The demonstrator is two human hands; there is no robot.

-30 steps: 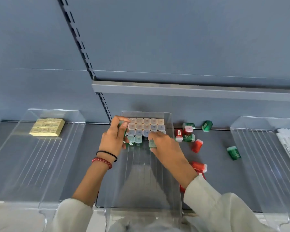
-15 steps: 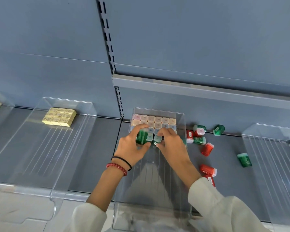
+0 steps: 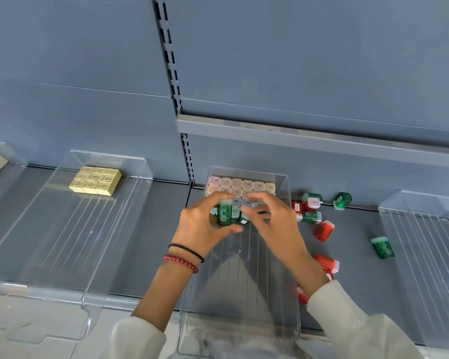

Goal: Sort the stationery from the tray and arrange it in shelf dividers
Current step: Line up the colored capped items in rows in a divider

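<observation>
A clear shelf divider (image 3: 293,255) stands in the middle of the grey shelf, with rows of small pastel-capped boxes (image 3: 241,185) packed upright at its back. My left hand (image 3: 205,226) grips a green box with a rabbit print (image 3: 224,213) upright in front of those rows. My right hand (image 3: 272,224) hovers beside it with curled fingers over another green box (image 3: 244,219) in the row; whether it pinches that box is hidden. Loose red and green boxes (image 3: 311,211) lie on the shelf right of the divider.
A wider clear divider (image 3: 62,229) at the left holds a block of yellow erasers (image 3: 96,180). Another clear divider (image 3: 425,242) stands at the right. A green box (image 3: 382,247) and red boxes (image 3: 326,263) lie between. The shelf's back wall is close behind.
My left hand has brought the green rabbit box from the divider's left side to the front of the rows and turned it upright. The view has shifted left.
</observation>
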